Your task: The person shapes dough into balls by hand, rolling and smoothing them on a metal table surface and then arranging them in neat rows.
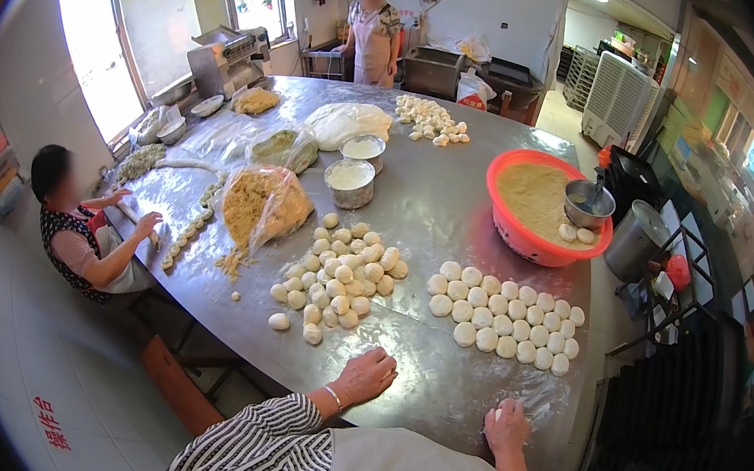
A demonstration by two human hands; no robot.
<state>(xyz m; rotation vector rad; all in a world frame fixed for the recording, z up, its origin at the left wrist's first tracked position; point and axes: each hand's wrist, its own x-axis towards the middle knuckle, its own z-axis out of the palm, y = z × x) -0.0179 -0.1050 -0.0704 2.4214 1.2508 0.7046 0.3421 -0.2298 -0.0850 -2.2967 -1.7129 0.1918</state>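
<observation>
My left hand [367, 376] rests curled, palm down, on the steel table, just in front of a heap of round dough balls [335, 276]. A small pale spot shows by its fingers; what lies under the palm is hidden. Near the front right edge, my right hand [508, 426] is cupped over a white dough piece [498, 415], mostly covered by the fingers. Beyond that hand, flattened dough rounds [505, 307] lie in several neat rows. One dough ball [279, 321] sits apart at the heap's left side.
A red basin [498, 210] of yellowish crumbs holds a metal bowl [589, 205] and two rounds. Bagged filling [264, 207], two flour bowls [349, 182] and a large dough mass [349, 125] stand farther back. One co-worker [98, 229] handles dough at left; another person [372, 37] stands behind.
</observation>
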